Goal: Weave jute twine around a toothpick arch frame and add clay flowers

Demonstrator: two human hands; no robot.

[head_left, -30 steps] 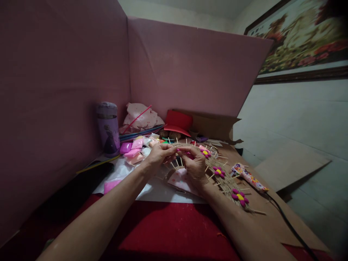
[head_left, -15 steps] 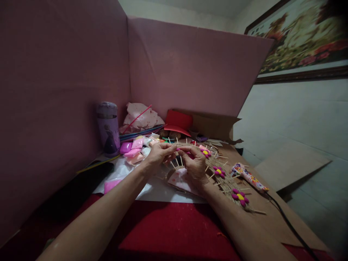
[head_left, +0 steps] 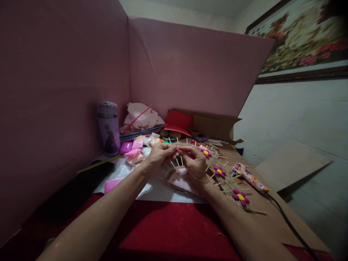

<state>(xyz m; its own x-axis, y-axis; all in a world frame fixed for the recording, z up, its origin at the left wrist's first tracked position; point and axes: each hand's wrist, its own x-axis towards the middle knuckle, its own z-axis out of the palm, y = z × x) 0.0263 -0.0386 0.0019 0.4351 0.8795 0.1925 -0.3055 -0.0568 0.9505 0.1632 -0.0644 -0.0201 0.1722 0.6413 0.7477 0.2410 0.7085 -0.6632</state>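
Lump of magenta clay [head_left: 177,149] is pinched by left hand [head_left: 160,156] and right hand [head_left: 195,165] together; toward four o'clock, yellow-centred flowers [head_left: 219,172] sit on twine weaving [head_left: 227,186].

White paper [head_left: 159,194] and cardboard [head_left: 262,202] lie on the red tabletop [head_left: 174,228].

- Twine arc [head_left: 226,185]: tan, woven, curved, with pale sticks [head_left: 259,211] poking past its edges.
- Magenta piece [head_left: 178,149]: tiny, partly hidden, pinched between fingertips of the left hand [head_left: 160,155] and right hand [head_left: 196,165], near the twine arc's far stretch.
- Three flowers [head_left: 219,172]: magenta petals, yellow centres, spaced along the twine arc's right side.
- Spotted pink panel [head_left: 181,178]: inside the twine arc's curve.
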